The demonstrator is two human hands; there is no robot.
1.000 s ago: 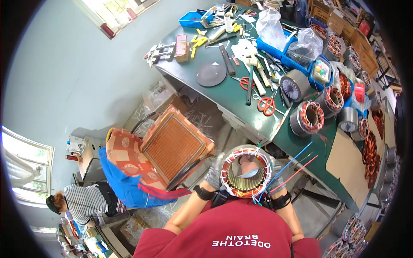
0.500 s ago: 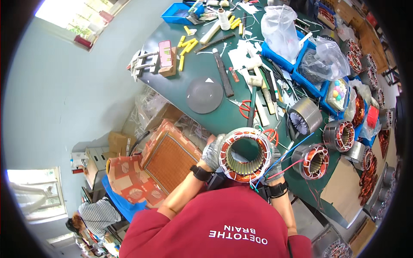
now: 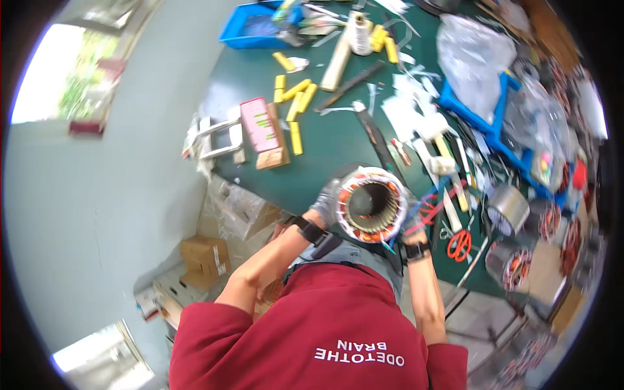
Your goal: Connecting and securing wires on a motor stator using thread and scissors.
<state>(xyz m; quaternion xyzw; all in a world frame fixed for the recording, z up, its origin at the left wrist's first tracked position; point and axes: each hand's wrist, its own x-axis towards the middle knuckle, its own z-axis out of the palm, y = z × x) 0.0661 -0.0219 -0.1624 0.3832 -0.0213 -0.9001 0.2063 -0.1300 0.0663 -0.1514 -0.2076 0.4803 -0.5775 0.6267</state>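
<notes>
Between my hands I hold a motor stator (image 3: 382,220), its open bore facing up, with copper windings and white lacing round the rim. Gloved in grey, my left hand (image 3: 327,200) grips its left side. The gloved right hand (image 3: 412,218) is closed on the opposite side, its fingers partly hidden by the stator. Blue and red lead wires (image 3: 426,214) trail off the stator's right side and look blurred. Beneath the stator is the green table (image 3: 279,185); a dark round edge shows just behind it.
A pink phone-like slab (image 3: 261,123) leans on a wooden block, near yellow pieces (image 3: 296,138). Dark bars, mallets (image 3: 443,166) and red-handled scissors (image 3: 459,246) lie about. Blue bins (image 3: 484,117) and other stators (image 3: 510,263) stand right. A cardboard box (image 3: 203,257) sits below, left.
The view has swung: tabletop things on the left now appear nearer, and the scissors lie farther right of the stator. The stator stays in both hands, now over the dark round plate's place.
</notes>
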